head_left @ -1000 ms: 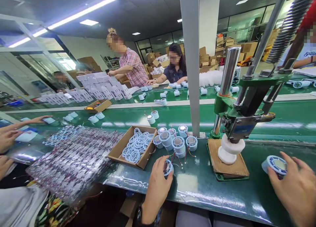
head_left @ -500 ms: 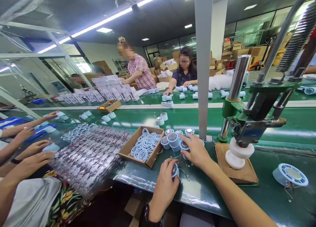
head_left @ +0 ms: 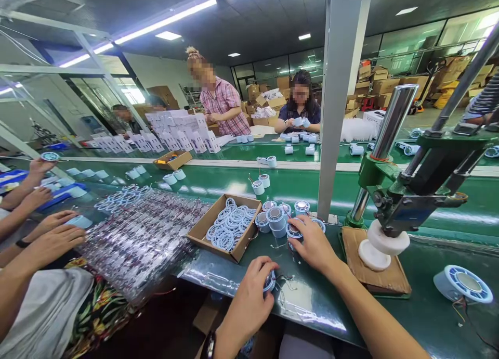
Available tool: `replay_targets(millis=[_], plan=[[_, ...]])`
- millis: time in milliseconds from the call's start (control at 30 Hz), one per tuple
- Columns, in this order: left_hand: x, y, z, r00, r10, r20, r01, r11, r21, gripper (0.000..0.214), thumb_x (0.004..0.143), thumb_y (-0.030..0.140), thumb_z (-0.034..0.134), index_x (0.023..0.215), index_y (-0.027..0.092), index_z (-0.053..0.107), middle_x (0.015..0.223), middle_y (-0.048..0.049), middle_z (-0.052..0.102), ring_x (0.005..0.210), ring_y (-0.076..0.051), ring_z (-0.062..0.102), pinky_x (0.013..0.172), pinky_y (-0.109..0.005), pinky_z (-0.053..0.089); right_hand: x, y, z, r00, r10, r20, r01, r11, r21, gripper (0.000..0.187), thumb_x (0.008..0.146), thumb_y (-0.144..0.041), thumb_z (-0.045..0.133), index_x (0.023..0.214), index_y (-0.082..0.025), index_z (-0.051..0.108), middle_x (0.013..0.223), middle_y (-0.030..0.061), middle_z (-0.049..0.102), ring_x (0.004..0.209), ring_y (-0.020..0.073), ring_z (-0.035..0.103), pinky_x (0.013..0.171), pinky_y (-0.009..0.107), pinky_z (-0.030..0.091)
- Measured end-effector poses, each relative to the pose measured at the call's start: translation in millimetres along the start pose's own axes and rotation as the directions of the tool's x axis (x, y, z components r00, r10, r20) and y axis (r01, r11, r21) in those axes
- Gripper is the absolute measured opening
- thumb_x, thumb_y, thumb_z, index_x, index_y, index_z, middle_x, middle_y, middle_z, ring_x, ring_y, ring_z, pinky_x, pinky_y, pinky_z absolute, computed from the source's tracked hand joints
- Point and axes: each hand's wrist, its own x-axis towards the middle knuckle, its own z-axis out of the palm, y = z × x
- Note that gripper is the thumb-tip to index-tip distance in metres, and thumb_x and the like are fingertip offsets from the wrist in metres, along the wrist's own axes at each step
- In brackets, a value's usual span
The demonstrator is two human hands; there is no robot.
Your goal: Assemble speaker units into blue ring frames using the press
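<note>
Near the table's front edge, my left hand (head_left: 249, 296) is closed around a small light-blue round housing (head_left: 270, 282). Thin wires trail to the right of it, and my fingers hide most of its side. My right hand (head_left: 317, 247) has its thumb and fingers curled over another light-blue housing (head_left: 293, 231), at the near side of a cluster. Several similar blue housings (head_left: 276, 219) with round metal centres stand in that cluster, one of them on top of another. To the left, an open cardboard box (head_left: 242, 251) holds many loose light-blue rings (head_left: 231, 226).
A green hand press (head_left: 413, 203) with white round pads (head_left: 384, 244) stands right of my right hand. Beyond it lies a larger wired housing (head_left: 463, 283). A grey post (head_left: 336, 114) rises behind the cluster. Bagged parts (head_left: 144, 234) and a co-worker's hands (head_left: 58, 239) are at left.
My left hand has moved slightly left and down with its housing, uncovering more wires. My right hand stays at the cluster. The view has shifted a little; a co-worker at far left has lifted a blue part.
</note>
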Motion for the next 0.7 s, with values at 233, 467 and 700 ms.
replay_targets(millis=[233,467,700], plan=[[5.9,1.4,1.4,0.995,0.101,0.027,-0.101,0.995,-0.002,0.064,0.060,-0.010,0.041,0.114,0.017,0.064,0.122,-0.0144,0.060,0.118,-0.028,0.061,0.103,-0.049,0.053,-3.0,-0.2,4.3,0.999,0.015,0.034,-0.008,0.984,-0.178,0.069,0.079,-0.013,0.078,0.141,-0.028,0.054,0.133,0.0117,0.059,0.118,0.0298,0.061,0.101,0.045,0.049],[33.4,8.0,23.0,0.967,0.253,0.012,-0.253,0.967,0.001,0.063,0.063,-0.009,0.042,0.115,0.018,0.066,0.128,-0.0116,0.065,0.137,-0.029,0.052,0.120,-0.061,0.034,8.7,8.5,1.6,0.999,0.014,-0.038,-0.026,0.935,-0.354,0.069,0.082,-0.013,0.075,0.145,-0.029,0.052,0.138,0.0158,0.057,0.126,0.0317,0.057,0.114,0.058,0.035],[53.7,10.5,26.4,0.908,0.417,0.022,-0.418,0.906,0.072,0.057,0.069,-0.007,0.050,0.112,0.025,0.071,0.130,-0.0030,0.069,0.140,-0.024,0.051,0.124,-0.053,0.031,21.9,19.3,-0.6,0.988,-0.022,-0.151,-0.047,0.897,-0.439,0.066,0.083,-0.013,0.074,0.144,-0.030,0.055,0.134,0.0187,0.058,0.125,0.0364,0.056,0.111,0.067,0.034]])
